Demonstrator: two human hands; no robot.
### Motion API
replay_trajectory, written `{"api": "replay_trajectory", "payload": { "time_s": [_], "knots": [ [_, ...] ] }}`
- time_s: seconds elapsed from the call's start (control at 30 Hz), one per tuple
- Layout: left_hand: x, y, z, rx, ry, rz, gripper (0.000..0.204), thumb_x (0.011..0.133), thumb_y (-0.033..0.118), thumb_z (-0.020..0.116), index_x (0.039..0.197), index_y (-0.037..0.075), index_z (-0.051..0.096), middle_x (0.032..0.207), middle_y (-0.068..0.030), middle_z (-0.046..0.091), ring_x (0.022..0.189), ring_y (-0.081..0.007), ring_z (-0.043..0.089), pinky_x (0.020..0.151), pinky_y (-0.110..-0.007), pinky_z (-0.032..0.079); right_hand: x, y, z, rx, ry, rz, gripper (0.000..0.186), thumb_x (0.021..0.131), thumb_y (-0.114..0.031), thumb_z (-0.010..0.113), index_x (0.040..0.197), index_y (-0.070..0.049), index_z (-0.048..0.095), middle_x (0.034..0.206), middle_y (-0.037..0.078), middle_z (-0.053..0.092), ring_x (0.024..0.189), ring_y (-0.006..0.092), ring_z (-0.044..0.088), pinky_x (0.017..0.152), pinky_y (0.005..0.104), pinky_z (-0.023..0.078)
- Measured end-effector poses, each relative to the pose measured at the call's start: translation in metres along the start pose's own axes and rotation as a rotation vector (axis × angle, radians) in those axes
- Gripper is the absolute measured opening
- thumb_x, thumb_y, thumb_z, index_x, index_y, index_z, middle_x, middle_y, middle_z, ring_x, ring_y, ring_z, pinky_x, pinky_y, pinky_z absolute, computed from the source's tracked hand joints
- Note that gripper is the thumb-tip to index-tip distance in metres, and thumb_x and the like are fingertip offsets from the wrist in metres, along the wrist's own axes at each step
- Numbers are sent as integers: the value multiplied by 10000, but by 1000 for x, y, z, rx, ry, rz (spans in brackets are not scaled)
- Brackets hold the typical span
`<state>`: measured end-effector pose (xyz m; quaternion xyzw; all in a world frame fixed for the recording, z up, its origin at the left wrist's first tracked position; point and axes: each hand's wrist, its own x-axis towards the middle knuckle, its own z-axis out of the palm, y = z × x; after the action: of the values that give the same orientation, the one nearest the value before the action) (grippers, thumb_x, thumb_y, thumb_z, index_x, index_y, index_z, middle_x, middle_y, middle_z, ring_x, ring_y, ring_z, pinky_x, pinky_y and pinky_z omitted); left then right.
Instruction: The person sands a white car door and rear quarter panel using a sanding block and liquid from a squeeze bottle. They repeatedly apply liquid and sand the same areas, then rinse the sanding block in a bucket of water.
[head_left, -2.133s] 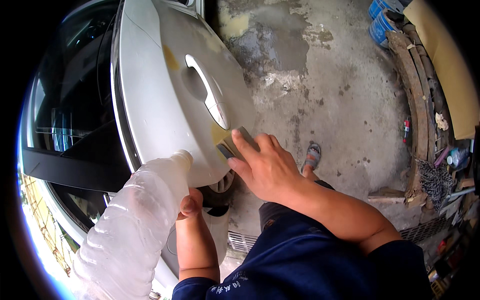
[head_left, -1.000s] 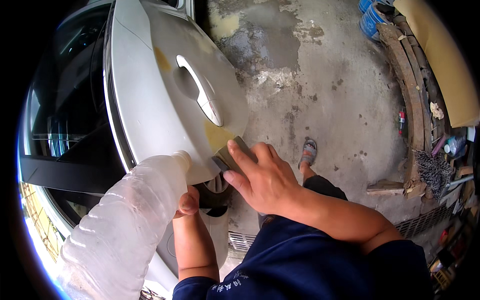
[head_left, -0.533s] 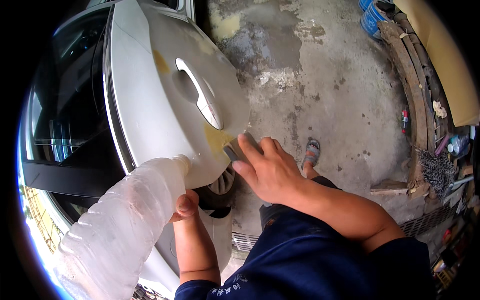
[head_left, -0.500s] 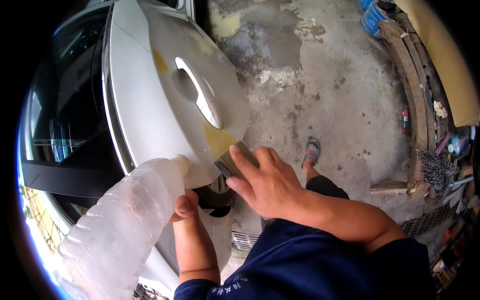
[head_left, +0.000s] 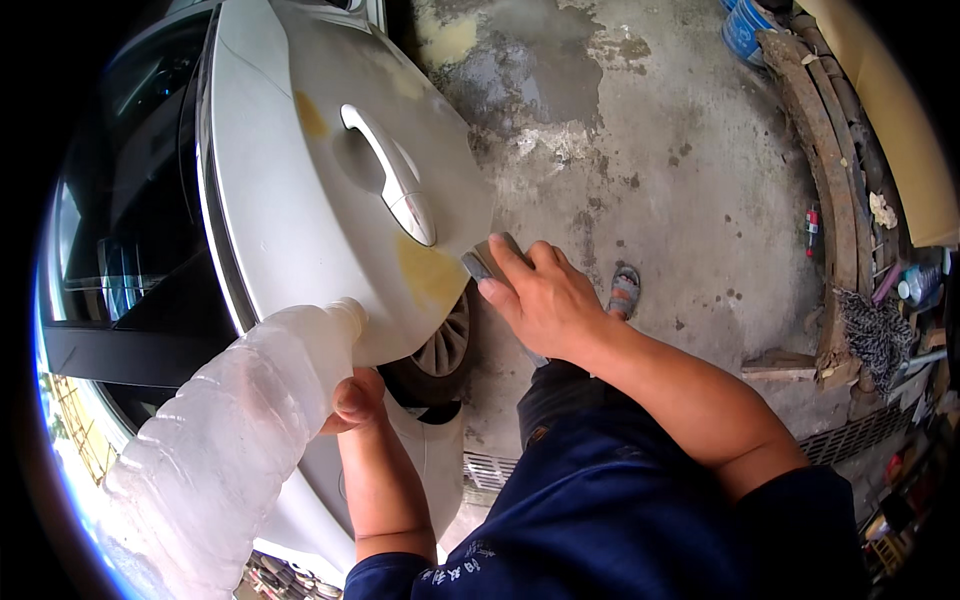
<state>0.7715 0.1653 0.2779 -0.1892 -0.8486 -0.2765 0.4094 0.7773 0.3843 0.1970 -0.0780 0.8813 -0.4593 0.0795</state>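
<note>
Below and left of the door handle (head_left: 390,180), a cloudy bottle (head_left: 220,420) is grasped by the left hand (head_left: 355,400); if it is squeezed, any contents could be spilled. Just below the handle, the yellowish patch (head_left: 428,272) could be gouged by a tilted grey block (head_left: 487,256), pinched rightward of the handle by the right hand (head_left: 550,300); contact cannot be told.

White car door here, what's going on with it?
A person's left hand holds a cloudy plastic bottle with its neck pointing toward the white car door. The right hand grips a flat block near the door's edge, off to the side of the yellowish patch by the door handle. Whether the block touches the door is hard to tell.
</note>
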Motion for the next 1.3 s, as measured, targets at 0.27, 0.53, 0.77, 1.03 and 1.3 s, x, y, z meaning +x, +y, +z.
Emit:
{"api": "replay_trajectory", "payload": {
  "time_s": [0.27,0.53,0.77,1.03,1.3],
  "knots": [
    [2,-5,-3,-16,-28,33,654,973,493,540,1286,-79,497,1095,-220,654,924,-277,657,817,-393,530,-10,-4,-8,82,-90,-31,642,945,-416,627,1465,-78,459,1050,211,506,918,402,571,741,481,537],
    [10,3,5,-18,48,-16,689,951,504,559,1295,-85,469,1025,-239,660,843,-291,695,737,-397,597,-20,-10,-9,90,10,-248,639,938,-386,639,1470,-84,454,1039,191,518,951,374,576,724,461,551],
    [10,4,-1,22,-30,-21,679,953,492,544,1290,-92,467,1026,-234,663,829,-291,698,732,-403,605,-27,-21,-10,142,75,-431,620,938,-401,638,1429,-50,497,1018,221,511,930,388,550,694,450,553],
    [11,2,2,35,-3,-5,649,959,486,512,1272,-83,489,1015,-225,670,833,-295,700,753,-415,602,-24,4,21,187,199,-531,752,884,-416,701,1518,-141,403,1255,242,480,1027,404,538,892,501,515],
    [12,3,4,113,55,-12,640,981,515,409,1174,-71,580,921,-196,695,805,-276,703,745,-411,599,-15,46,39,235,225,-487,797,841,-315,755,1520,-150,373,1277,272,469,1045,412,548,922,481,508]
  ]
}}
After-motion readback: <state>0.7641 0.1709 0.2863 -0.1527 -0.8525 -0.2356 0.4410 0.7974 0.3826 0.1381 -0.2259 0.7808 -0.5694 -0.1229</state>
